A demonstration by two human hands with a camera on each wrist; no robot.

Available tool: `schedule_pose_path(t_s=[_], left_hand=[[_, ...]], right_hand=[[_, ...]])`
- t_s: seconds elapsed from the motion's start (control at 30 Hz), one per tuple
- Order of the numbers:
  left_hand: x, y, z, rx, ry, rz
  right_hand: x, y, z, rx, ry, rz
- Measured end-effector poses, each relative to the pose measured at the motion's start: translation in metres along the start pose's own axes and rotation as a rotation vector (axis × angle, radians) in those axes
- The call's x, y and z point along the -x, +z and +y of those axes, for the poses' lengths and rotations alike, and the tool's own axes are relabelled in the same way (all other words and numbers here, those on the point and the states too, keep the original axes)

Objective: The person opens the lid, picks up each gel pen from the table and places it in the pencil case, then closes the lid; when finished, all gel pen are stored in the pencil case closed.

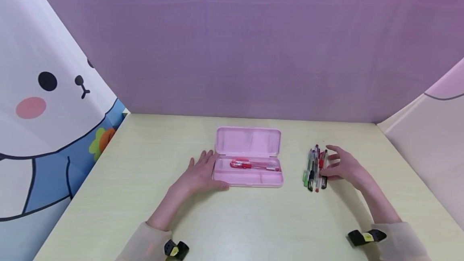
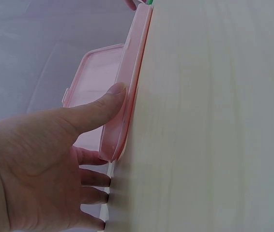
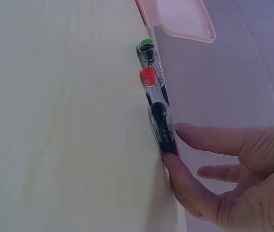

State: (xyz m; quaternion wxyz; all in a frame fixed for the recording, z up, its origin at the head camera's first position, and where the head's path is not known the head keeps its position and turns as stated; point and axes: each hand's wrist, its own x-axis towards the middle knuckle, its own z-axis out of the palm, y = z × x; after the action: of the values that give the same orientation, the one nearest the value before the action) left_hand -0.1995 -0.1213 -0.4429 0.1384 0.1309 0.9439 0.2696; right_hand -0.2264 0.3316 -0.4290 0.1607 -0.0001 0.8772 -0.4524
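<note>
A pink pencil case (image 1: 249, 182) lies with its lid (image 1: 248, 141) raised back. Inside are red pens (image 1: 250, 165). My left hand (image 1: 199, 174) rests at the case's front left corner. In the left wrist view, its thumb (image 2: 110, 99) presses the front wall while the other fingers spread past the left side. A bunch of pens (image 1: 313, 170) lies on the table right of the case, with black, red and green parts. My right hand (image 1: 344, 166) reaches over the bunch from the right. Its thumb (image 3: 178, 169) touches the pens, with thumb and index fingertips apart.
The pale wooden table (image 1: 250, 220) extends to a purple cloth backdrop (image 1: 246, 51). A cartoon-printed cloth (image 1: 50, 132) hangs at the left, and a pale cloth (image 1: 431, 148) at the right. Each wrist wears a small black camera (image 1: 176, 249).
</note>
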Motion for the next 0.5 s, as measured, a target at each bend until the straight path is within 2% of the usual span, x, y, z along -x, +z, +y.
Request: schedule_pose_path(t_s=[0.5], left_hand=[[0.0025,-0.0028,0.0006,0.003,0.003,-0.004]], right_hand=[[0.0045,0.0042,-0.0088,0.016,0.039,0.018]])
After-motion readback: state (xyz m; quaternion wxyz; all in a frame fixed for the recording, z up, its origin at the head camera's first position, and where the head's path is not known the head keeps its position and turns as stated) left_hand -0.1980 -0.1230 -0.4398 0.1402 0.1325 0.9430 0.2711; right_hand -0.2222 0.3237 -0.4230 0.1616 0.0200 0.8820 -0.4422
